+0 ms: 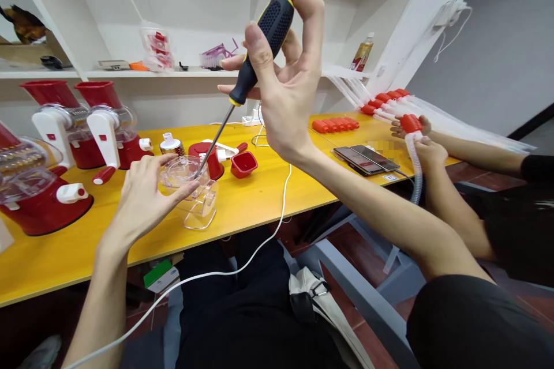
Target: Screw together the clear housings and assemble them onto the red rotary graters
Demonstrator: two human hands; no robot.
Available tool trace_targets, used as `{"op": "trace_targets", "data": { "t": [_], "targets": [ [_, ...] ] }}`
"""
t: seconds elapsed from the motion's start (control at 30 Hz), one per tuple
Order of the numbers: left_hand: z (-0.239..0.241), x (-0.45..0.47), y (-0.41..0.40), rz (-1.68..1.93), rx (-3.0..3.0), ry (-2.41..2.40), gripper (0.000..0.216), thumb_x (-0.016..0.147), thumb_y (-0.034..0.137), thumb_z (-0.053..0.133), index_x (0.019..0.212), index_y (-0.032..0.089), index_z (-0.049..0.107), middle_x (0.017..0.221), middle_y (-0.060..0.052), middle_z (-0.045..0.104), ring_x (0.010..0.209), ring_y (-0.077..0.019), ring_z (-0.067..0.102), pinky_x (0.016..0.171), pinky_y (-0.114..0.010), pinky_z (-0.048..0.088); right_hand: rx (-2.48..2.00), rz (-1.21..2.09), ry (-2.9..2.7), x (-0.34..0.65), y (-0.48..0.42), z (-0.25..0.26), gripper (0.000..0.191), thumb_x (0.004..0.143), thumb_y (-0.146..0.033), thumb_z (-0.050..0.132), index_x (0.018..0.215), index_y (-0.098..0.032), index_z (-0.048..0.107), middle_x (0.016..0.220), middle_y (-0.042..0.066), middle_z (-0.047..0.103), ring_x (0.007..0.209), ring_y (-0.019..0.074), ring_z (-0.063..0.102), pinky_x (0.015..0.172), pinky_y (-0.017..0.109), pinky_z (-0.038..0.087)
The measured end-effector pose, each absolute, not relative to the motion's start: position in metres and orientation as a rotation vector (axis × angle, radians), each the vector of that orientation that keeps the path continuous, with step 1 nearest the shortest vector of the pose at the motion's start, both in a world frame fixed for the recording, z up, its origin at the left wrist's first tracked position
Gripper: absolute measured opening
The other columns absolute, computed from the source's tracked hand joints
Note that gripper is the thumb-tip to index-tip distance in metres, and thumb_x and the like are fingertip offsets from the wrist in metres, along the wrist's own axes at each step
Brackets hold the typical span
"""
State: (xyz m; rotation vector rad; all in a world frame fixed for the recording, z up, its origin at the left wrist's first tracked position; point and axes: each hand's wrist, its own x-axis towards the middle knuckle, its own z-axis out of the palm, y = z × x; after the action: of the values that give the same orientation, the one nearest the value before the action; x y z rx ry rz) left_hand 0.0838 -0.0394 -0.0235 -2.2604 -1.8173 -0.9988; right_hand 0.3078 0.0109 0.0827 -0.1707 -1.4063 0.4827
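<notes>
My right hand [283, 78] is raised above the yellow table [259, 196], fingers closed round the black and yellow handle of a screwdriver [249, 72]. Its metal shaft slants down and left, with the tip inside a clear plastic housing [190, 193]. My left hand [145, 196] grips that clear housing from the left and steadies it on the table. A red cup-shaped part [243, 164] and a red round part [212, 158] lie just behind the housing.
Several red and white grater machines [86, 127] stand at the table's left. Two phones [366, 158] and red caps [335, 124] lie at the right, where another person's hands [422, 141] hold a red-capped hose. A white cable [283, 202] hangs over the front edge. Shelves run behind.
</notes>
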Motion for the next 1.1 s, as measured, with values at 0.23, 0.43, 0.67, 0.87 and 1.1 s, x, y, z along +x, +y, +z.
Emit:
{"op": "trace_targets", "data": {
  "t": [0.23,0.43,0.67,0.87,1.1],
  "targets": [
    [-0.019,0.08,-0.042,-1.254,-2.45,-1.903,0.078,0.082,0.075,0.054,0.136,0.02,0.06,0.141,-0.012,0.06,0.139,-0.0332,0.049,0.123,-0.055,0.03,-0.197,0.466,-1.408,0.307,0.013,0.084,0.057,0.085,-0.069,0.054,0.123,-0.036,0.028,0.104,0.001,0.048,0.074,0.0098,0.069,0.061,0.019,0.058],
    [-0.016,0.068,-0.045,-1.347,-2.511,-1.994,0.073,0.075,0.071,0.068,0.136,0.031,0.063,0.149,-0.003,0.06,0.145,-0.0304,0.047,0.128,-0.051,0.025,-0.167,0.496,-1.42,0.315,0.003,0.082,0.046,0.09,-0.048,0.059,0.126,-0.036,0.033,0.109,0.0,0.052,0.082,0.0106,0.071,0.064,0.018,0.062],
    [-0.01,0.066,-0.05,-1.311,-2.495,-1.909,0.07,0.068,0.069,0.074,0.125,0.027,0.069,0.133,-0.007,0.065,0.131,-0.0334,0.056,0.122,-0.055,0.032,-0.139,0.511,-1.462,0.314,-0.007,0.082,0.04,0.094,-0.04,0.057,0.125,-0.035,0.033,0.11,0.001,0.051,0.085,0.0115,0.073,0.066,0.018,0.064],
    [-0.014,0.069,-0.046,-1.32,-2.486,-1.887,0.072,0.067,0.07,0.076,0.123,0.026,0.064,0.134,-0.006,0.067,0.131,-0.0312,0.059,0.121,-0.052,0.036,-0.162,0.537,-1.504,0.314,-0.012,0.079,0.038,0.096,-0.043,0.055,0.126,-0.036,0.032,0.11,0.0,0.052,0.09,0.0137,0.073,0.072,0.023,0.065],
    [-0.011,0.068,-0.051,-1.265,-2.468,-1.95,0.078,0.064,0.073,0.077,0.125,0.025,0.069,0.138,-0.009,0.067,0.132,-0.0333,0.059,0.122,-0.051,0.035,-0.125,0.502,-1.428,0.313,0.001,0.075,0.045,0.092,-0.045,0.061,0.126,-0.038,0.033,0.111,-0.001,0.053,0.085,0.0113,0.072,0.062,0.017,0.06]
  ]
}}
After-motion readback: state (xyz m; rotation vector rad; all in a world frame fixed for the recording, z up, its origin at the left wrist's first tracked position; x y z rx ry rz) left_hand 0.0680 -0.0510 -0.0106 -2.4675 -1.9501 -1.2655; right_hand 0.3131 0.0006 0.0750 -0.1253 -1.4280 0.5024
